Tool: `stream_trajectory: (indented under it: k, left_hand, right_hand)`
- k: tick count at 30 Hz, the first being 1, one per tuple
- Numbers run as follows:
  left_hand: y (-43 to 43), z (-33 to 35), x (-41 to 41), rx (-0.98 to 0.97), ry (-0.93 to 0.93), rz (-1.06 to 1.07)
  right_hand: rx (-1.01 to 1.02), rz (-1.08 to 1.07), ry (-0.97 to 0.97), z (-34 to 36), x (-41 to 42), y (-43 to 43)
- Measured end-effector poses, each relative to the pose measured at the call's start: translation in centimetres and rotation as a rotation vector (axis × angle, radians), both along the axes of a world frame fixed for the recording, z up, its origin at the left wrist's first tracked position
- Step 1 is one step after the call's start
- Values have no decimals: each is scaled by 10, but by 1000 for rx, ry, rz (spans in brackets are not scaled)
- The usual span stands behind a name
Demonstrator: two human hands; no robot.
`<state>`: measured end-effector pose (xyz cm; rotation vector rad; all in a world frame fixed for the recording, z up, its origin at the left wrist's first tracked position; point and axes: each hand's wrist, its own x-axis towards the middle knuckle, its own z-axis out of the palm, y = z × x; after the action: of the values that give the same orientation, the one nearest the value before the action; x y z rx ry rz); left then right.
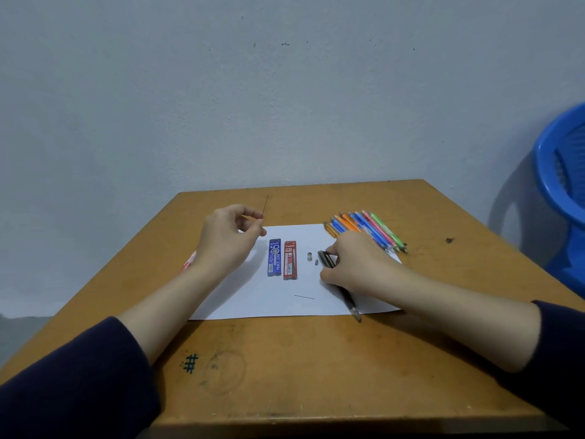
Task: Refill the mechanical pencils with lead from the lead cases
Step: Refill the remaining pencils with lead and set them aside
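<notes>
The left hand [226,239] pinches a lead [265,205]; the right hand [357,261] grips a black pencil [348,301] on the paper [253,299]; the blue case [274,257] reads "PENCIL LEAD", the red case [290,260] "2B".

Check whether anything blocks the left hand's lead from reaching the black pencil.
Nothing visible blocks it. The lead is held up; the blue case, red case and two small parts lie flat between it and the pencil.
</notes>
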<state>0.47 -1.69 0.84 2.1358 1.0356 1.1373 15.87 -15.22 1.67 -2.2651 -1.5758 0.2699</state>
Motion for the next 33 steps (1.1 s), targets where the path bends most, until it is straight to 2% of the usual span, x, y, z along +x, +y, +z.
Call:
stream_trajectory:
  k: [6,10,14,18,22,26,33]
  left_hand:
    - [-1,0,1,8,-1,-8]
    - [-2,2,0,23,-15,-26]
    - [-5,4,0,73,-19,-49]
    - [-5,4,-1,147,4,-47]
    - [-6,5,-2,302,65,-45]
    - [-10,6,-2,450,102,-71]
    - [-12,6,-2,551,134,-99]
  right_hand:
    - [63,-7,195,0,9,3]
    - [173,70,212,7,10,1]
    - [290,112,152,9,14,1]
    - [378,154,9,8,21,5]
    - [428,120,-138,5,30,9]
    - [492,114,-186,4,36,10]
    - [510,120,-236,0,40,14]
